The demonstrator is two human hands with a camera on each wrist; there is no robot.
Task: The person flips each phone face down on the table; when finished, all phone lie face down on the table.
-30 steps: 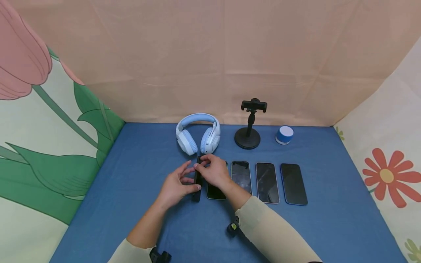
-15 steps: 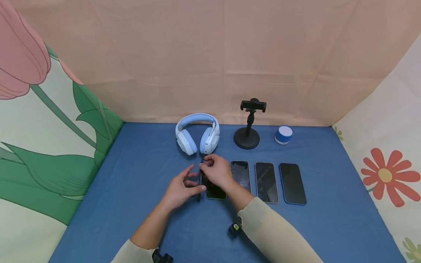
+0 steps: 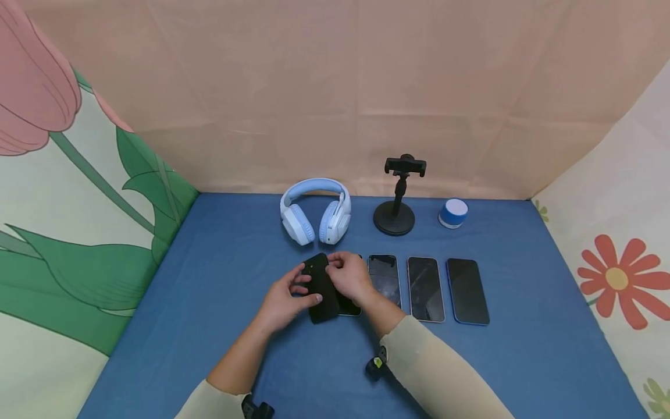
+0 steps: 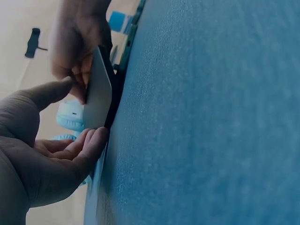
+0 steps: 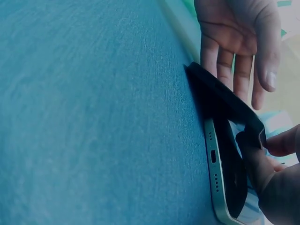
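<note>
A black phone (image 3: 323, 299) is tilted over the blue tabletop, its left edge low and its right edge raised, with its back up. My right hand (image 3: 350, 278) pinches the raised right edge between thumb and fingers. Beside the lower edge, my left hand (image 3: 280, 302) has its fingertips touching the phone; its thumb stands apart from it in the left wrist view. Partly under the black phone and the right hand lies another phone (image 3: 348, 308), screen up. In the right wrist view its light bottom edge (image 5: 213, 157) with a charging port shows.
To the right, three more phones lie in a row: one (image 3: 384, 276) partly behind my right arm, one (image 3: 426, 290), and a blue-edged one (image 3: 467, 291). Behind stand light-blue headphones (image 3: 316, 212), a black phone stand (image 3: 395, 218) and a blue-and-white round container (image 3: 453, 213).
The black phone, earlier standing on its long edge, has tipped to the left, so its broad back now faces up. My right hand still pinches it; both hands have moved only slightly.
</note>
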